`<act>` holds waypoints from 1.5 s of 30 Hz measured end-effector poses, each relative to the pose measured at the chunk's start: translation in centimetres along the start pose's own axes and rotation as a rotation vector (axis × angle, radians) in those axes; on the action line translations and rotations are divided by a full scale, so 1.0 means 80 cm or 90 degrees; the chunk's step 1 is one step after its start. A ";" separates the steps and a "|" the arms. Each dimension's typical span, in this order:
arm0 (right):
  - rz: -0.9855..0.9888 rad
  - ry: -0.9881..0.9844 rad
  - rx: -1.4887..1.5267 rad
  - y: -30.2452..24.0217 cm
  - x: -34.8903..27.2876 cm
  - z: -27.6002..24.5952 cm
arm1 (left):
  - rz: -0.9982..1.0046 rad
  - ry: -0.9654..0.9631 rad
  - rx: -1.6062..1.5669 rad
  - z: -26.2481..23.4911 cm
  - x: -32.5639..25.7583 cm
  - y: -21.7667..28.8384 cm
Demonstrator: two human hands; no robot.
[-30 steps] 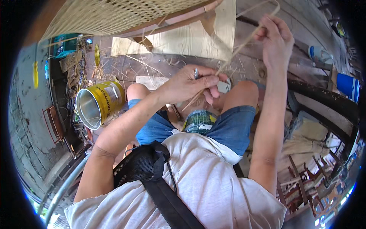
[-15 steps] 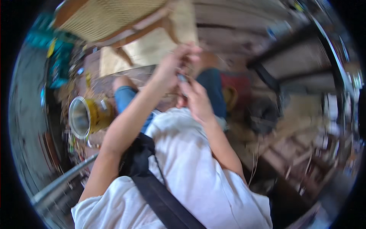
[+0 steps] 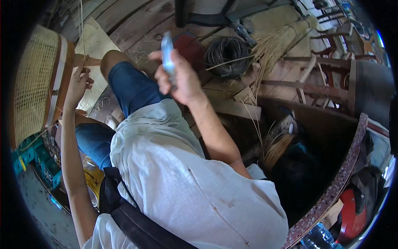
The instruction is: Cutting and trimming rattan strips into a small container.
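My left hand (image 3: 78, 86) is closed with fingers pinched around a thin pale cane strip (image 3: 82, 35) that rises upward from it. Close beside that hand stands a woven cane panel (image 3: 33, 83) in a brown wooden chair frame (image 3: 64, 76). My right hand (image 3: 182, 81), raised in front of my lap, grips a short, shiny, flat metal tool (image 3: 167, 52) pointing away from me. Glare and blur hide its exact kind. The two hands are well apart, with my knee in blue shorts (image 3: 134, 89) between them.
A coil of dark strands (image 3: 228, 56) and a bundle of straw-coloured cane strips (image 3: 275, 43) lie on the plank floor. A dark bin with a speckled rim (image 3: 331, 195) is at my right. A yellow bucket (image 3: 92, 182) and teal crates (image 3: 49, 170) stand at left.
My hands were together in front of me; now they are apart, the left beside the cane panel, the right lifted with the tool. The view has swung rightward.
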State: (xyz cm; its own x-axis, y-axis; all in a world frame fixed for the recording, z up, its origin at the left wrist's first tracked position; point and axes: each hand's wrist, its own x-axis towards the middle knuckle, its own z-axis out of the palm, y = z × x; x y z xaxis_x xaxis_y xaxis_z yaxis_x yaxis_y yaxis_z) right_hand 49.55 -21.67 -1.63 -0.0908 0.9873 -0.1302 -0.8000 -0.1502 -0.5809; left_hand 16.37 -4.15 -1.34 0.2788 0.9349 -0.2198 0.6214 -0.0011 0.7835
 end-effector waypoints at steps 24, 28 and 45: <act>0.400 1.169 -1.137 -0.128 -0.537 -0.299 | -0.124 -0.138 -0.257 0.079 0.106 -0.135; 0.841 1.148 -1.059 -0.129 -0.458 -0.275 | -0.130 -0.089 -0.259 0.030 0.061 -0.154; 0.753 0.247 -1.095 0.270 -0.096 -0.530 | -0.082 0.212 0.244 -0.079 -0.084 -0.125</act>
State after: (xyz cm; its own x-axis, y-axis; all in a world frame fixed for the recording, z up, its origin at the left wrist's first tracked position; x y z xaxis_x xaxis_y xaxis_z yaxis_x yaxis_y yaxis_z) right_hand 58.10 -34.66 -47.21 0.2580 0.3894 -0.8842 0.7594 -0.6475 -0.0636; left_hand 3.64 -8.18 -4.03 -0.0266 0.9982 -0.0543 0.8759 0.0495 0.4799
